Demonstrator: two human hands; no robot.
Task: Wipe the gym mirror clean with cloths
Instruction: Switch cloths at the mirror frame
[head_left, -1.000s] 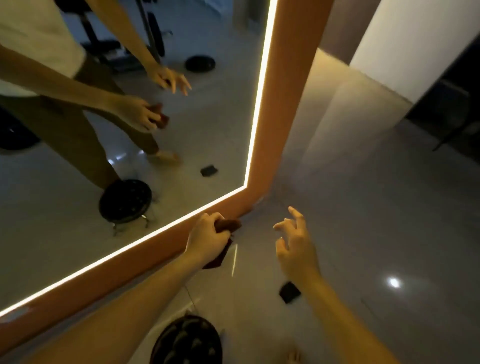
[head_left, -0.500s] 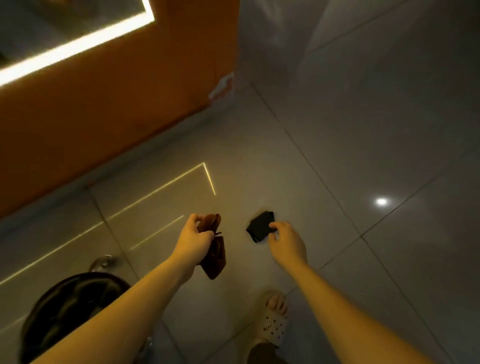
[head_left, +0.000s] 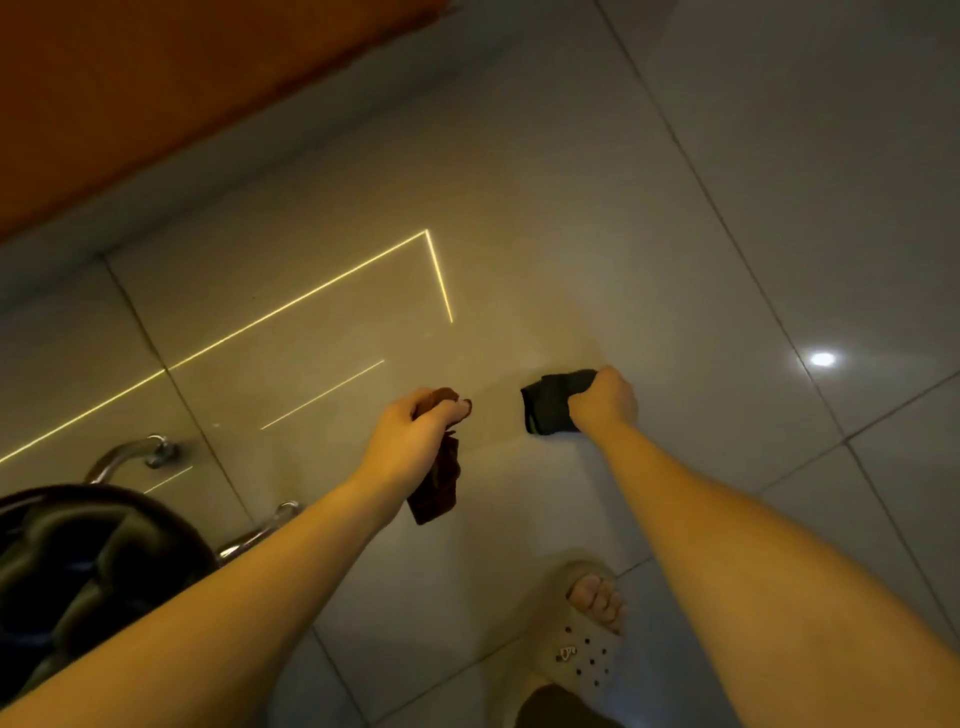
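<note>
I look down at the tiled floor. My left hand (head_left: 415, 431) grips a dark red-brown cloth (head_left: 439, 486), which hangs below the fist. My right hand (head_left: 602, 405) has its fingers curled round a black cloth (head_left: 550, 402) low over the floor tiles; whether the cloth still touches the floor I cannot tell. Only the orange frame (head_left: 156, 93) of the mirror shows, at the top left; the glass itself is out of view.
A black round padded stool (head_left: 88, 566) with chrome legs stands at the lower left, close to my left forearm. My foot in a pale perforated sandal (head_left: 582, 649) is at the bottom centre. Glossy grey floor tiles (head_left: 727, 208) reflect the mirror's light strip.
The view has tipped from the mirror down to the floor. My right hand has reached down to the black cloth lying there and closed round it. My left hand keeps hold of the brown cloth.
</note>
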